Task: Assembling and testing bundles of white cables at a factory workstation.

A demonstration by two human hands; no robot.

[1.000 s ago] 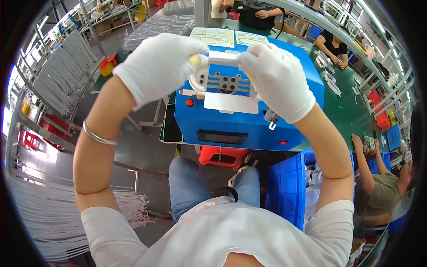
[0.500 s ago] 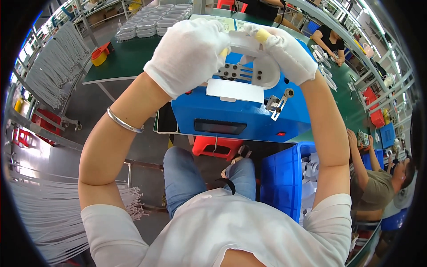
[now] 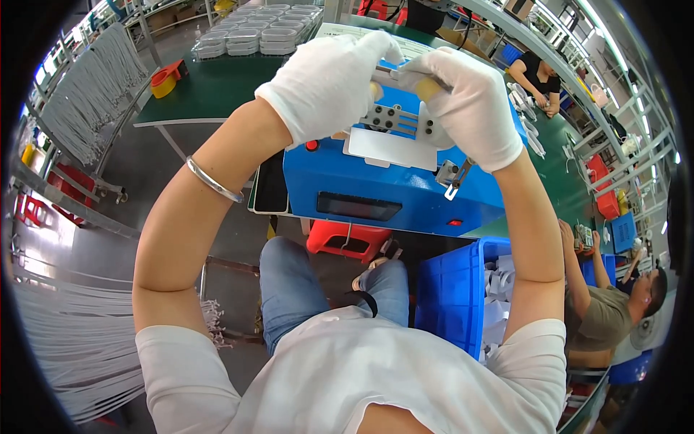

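Both my hands wear white gloves with yellowish coverings on some fingertips. They meet above a blue tabletop machine (image 3: 434, 210). A small pale strip-like piece (image 3: 384, 75) spans the gap between my left hand (image 3: 325, 85) and my right hand (image 3: 473, 105), pinched by the fingers of each; most of it is hidden. Just below the hands is a bolted metal bracket (image 3: 392, 118) on the machine, with a white plate (image 3: 392, 149) in front of it. My right hand covers the rounded pale part beside the bracket. A slotted metal arm (image 3: 453, 177) sits below my right wrist.
Stacked clear plastic trays (image 3: 260, 32) and an orange-yellow tape dispenser (image 3: 166, 79) stand on the green table (image 3: 217, 90). At lower right, a blue bin (image 3: 450, 296) holds white scraps. A red stool (image 3: 347, 240) is under the machine. Co-workers (image 3: 603, 311) sit to the right.
My right hand has lowered and turned inward, now covering the rounded pale part. Less of the pale piece shows between my hands. The whole view has shifted slightly.
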